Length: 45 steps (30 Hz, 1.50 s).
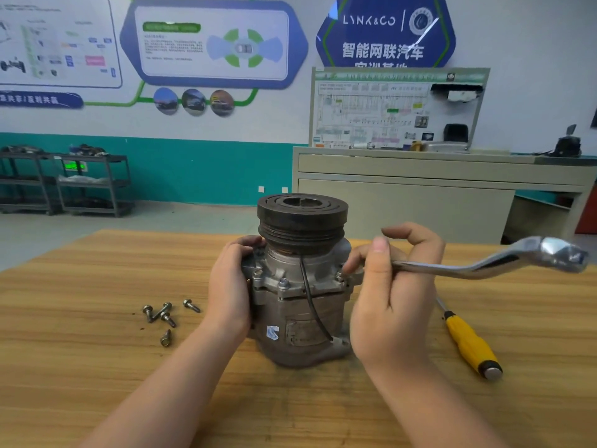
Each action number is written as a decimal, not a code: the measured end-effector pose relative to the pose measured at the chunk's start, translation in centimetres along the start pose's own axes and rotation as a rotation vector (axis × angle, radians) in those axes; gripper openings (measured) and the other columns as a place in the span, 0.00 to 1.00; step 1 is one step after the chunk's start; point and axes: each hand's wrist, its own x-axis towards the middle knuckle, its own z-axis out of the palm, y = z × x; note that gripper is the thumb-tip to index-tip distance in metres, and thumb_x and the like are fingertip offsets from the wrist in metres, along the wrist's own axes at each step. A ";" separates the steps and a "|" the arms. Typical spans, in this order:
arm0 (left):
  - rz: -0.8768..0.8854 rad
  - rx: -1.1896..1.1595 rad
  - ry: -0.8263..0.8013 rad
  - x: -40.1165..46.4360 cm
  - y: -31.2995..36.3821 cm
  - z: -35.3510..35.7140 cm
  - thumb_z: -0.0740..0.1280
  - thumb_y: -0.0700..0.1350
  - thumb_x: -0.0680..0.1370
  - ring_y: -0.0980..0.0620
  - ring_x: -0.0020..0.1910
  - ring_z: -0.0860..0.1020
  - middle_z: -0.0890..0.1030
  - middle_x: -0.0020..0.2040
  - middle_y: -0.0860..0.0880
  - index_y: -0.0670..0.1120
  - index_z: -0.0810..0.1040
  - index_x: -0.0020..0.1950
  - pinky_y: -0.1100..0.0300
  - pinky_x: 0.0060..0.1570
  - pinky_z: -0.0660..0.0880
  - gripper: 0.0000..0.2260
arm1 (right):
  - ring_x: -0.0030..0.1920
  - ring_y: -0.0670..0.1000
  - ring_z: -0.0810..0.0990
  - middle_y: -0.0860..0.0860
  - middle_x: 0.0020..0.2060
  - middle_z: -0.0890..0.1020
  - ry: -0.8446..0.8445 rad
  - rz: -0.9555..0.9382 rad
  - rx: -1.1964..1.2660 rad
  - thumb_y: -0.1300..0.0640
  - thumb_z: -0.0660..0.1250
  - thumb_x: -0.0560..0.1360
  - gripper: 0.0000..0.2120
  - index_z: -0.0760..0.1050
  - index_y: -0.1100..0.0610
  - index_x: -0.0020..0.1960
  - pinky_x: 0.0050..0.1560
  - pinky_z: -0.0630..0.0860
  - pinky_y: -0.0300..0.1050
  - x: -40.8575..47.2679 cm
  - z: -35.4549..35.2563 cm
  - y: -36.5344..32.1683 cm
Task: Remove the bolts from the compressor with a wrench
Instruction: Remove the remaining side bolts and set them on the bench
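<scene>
A grey compressor [300, 305] with a dark pulley on top stands upright on the wooden table [97, 367]. My left hand [231, 286] grips its left side at the flange. My right hand [394, 295] holds a silver wrench [504, 261] by its shaft, the free ring end sticking out to the right; its fingertips touch a bolt at the flange's right corner [339, 275]. Another bolt [283, 282] sits in the front of the flange. Several loose bolts [163, 315] lie on the table left of the compressor.
A yellow-handled screwdriver [471, 345] lies on the table to the right of the compressor. Beyond the table are a beige workbench [420, 189] with a display board and dark shelving carts [64, 185] at the far left wall.
</scene>
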 end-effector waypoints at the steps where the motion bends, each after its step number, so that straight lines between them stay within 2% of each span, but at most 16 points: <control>1: -0.003 0.004 -0.004 0.0 0.0 0.0 0.61 0.47 0.67 0.39 0.60 0.78 0.84 0.52 0.44 0.54 0.84 0.40 0.39 0.66 0.70 0.11 | 0.43 0.57 0.80 0.59 0.38 0.78 -0.028 -0.035 -0.003 0.50 0.51 0.81 0.17 0.60 0.24 0.52 0.44 0.75 0.55 0.0 0.0 0.0; 5: -0.008 0.002 -0.005 0.2 -0.1 0.1 0.61 0.47 0.67 0.39 0.59 0.79 0.84 0.52 0.44 0.53 0.84 0.40 0.41 0.63 0.72 0.12 | 0.34 0.47 0.77 0.53 0.33 0.76 -0.090 -0.078 0.047 0.55 0.51 0.81 0.08 0.60 0.41 0.53 0.40 0.74 0.45 -0.4 0.3 0.2; 10: -0.002 -0.033 0.004 0.1 -0.2 0.3 0.61 0.46 0.69 0.46 0.49 0.81 0.84 0.44 0.49 0.54 0.84 0.37 0.50 0.53 0.74 0.11 | 0.30 0.44 0.75 0.47 0.31 0.73 -0.039 -0.055 0.126 0.59 0.53 0.79 0.07 0.59 0.48 0.52 0.32 0.68 0.30 -1.3 0.8 -0.3; 12: -0.008 -0.034 0.004 0.1 -0.1 0.3 0.62 0.46 0.68 0.47 0.48 0.80 0.84 0.43 0.49 0.54 0.84 0.36 0.50 0.52 0.74 0.11 | 0.30 0.43 0.74 0.44 0.30 0.73 0.027 0.061 0.259 0.60 0.54 0.76 0.06 0.61 0.49 0.50 0.33 0.69 0.32 -1.4 0.8 -0.4; 14: -0.014 -0.032 -0.001 0.1 0.0 0.2 0.62 0.47 0.67 0.47 0.49 0.80 0.84 0.43 0.49 0.54 0.84 0.36 0.49 0.52 0.74 0.11 | 0.28 0.46 0.72 0.47 0.27 0.72 0.111 0.207 0.450 0.61 0.55 0.73 0.06 0.64 0.51 0.47 0.33 0.70 0.36 -1.0 0.6 -0.3; 17: -0.018 -0.032 -0.004 0.0 0.1 0.2 0.62 0.47 0.67 0.44 0.52 0.80 0.84 0.46 0.48 0.54 0.84 0.36 0.46 0.58 0.73 0.11 | 0.24 0.47 0.69 0.49 0.23 0.72 0.179 0.500 0.640 0.65 0.53 0.71 0.06 0.64 0.55 0.43 0.26 0.66 0.35 0.5 -0.3 0.8; 20: -0.022 -0.029 -0.002 -0.2 0.4 0.3 0.62 0.47 0.67 0.41 0.56 0.79 0.83 0.48 0.46 0.54 0.84 0.36 0.43 0.62 0.73 0.11 | 0.18 0.48 0.63 0.54 0.22 0.72 0.076 0.855 0.877 0.68 0.49 0.72 0.09 0.62 0.55 0.41 0.23 0.61 0.33 2.5 -1.3 2.9; 22: -0.013 -0.041 0.001 -0.3 0.5 0.4 0.62 0.46 0.68 0.38 0.60 0.78 0.83 0.51 0.44 0.54 0.84 0.36 0.41 0.67 0.70 0.11 | 0.18 0.49 0.65 0.55 0.23 0.74 -0.012 1.044 0.986 0.67 0.48 0.74 0.11 0.63 0.55 0.39 0.23 0.63 0.33 3.5 -1.5 4.2; 24: -0.002 -0.046 0.002 -0.3 0.4 0.4 0.61 0.45 0.70 0.37 0.62 0.77 0.82 0.52 0.43 0.53 0.84 0.36 0.39 0.68 0.69 0.12 | 0.20 0.49 0.69 0.56 0.26 0.77 -0.082 1.155 0.990 0.67 0.49 0.77 0.12 0.63 0.55 0.38 0.23 0.66 0.35 3.8 -1.4 5.0; 26: 0.003 -0.046 0.006 -0.3 0.3 0.4 0.60 0.44 0.71 0.37 0.61 0.77 0.82 0.52 0.43 0.53 0.84 0.37 0.38 0.68 0.68 0.13 | 0.21 0.49 0.72 0.57 0.27 0.79 -0.067 1.206 0.964 0.66 0.51 0.80 0.12 0.64 0.56 0.40 0.23 0.69 0.35 3.6 -1.2 5.5; 29: -0.004 -0.039 0.016 -0.3 0.3 0.3 0.60 0.43 0.73 0.37 0.61 0.77 0.82 0.56 0.40 0.51 0.83 0.41 0.38 0.68 0.68 0.12 | 0.23 0.50 0.77 0.57 0.28 0.81 0.071 1.106 0.923 0.59 0.50 0.84 0.10 0.64 0.56 0.45 0.25 0.73 0.36 2.9 -1.0 5.6; 32: -0.007 -0.041 0.025 -0.2 0.3 0.4 0.59 0.41 0.75 0.38 0.61 0.78 0.82 0.56 0.40 0.51 0.83 0.42 0.38 0.67 0.69 0.13 | 0.24 0.50 0.78 0.56 0.31 0.83 0.135 0.802 0.742 0.56 0.49 0.85 0.09 0.63 0.54 0.47 0.27 0.75 0.39 2.4 -1.4 4.8; 36: 0.000 -0.037 0.029 -0.4 0.3 0.4 0.59 0.42 0.74 0.37 0.61 0.78 0.82 0.57 0.39 0.49 0.82 0.44 0.37 0.67 0.69 0.11 | 0.24 0.49 0.78 0.52 0.35 0.83 0.077 0.346 0.406 0.51 0.53 0.82 0.06 0.65 0.46 0.46 0.28 0.75 0.39 1.5 -1.6 3.1; 41: -0.001 -0.033 0.034 -0.4 0.4 0.4 0.61 0.44 0.73 0.37 0.61 0.77 0.81 0.58 0.38 0.50 0.83 0.43 0.36 0.67 0.68 0.10 | 0.27 0.45 0.79 0.49 0.35 0.81 -0.062 0.035 0.287 0.42 0.58 0.80 0.04 0.70 0.37 0.47 0.31 0.75 0.39 1.0 -1.6 1.9; 43: 0.001 -0.023 0.030 -0.5 0.4 0.4 0.61 0.45 0.72 0.37 0.61 0.77 0.81 0.58 0.38 0.50 0.83 0.43 0.36 0.67 0.68 0.10 | 0.30 0.43 0.79 0.51 0.32 0.79 -0.148 -0.115 0.208 0.46 0.58 0.81 0.08 0.73 0.46 0.48 0.32 0.76 0.41 0.7 -1.4 2.1; 45: 0.004 -0.019 0.022 -0.5 0.5 0.4 0.61 0.46 0.70 0.37 0.61 0.77 0.81 0.58 0.38 0.50 0.83 0.43 0.37 0.67 0.68 0.11 | 0.32 0.43 0.79 0.53 0.35 0.78 -0.195 -0.211 0.174 0.50 0.58 0.82 0.10 0.73 0.56 0.49 0.34 0.75 0.38 0.5 -1.4 2.3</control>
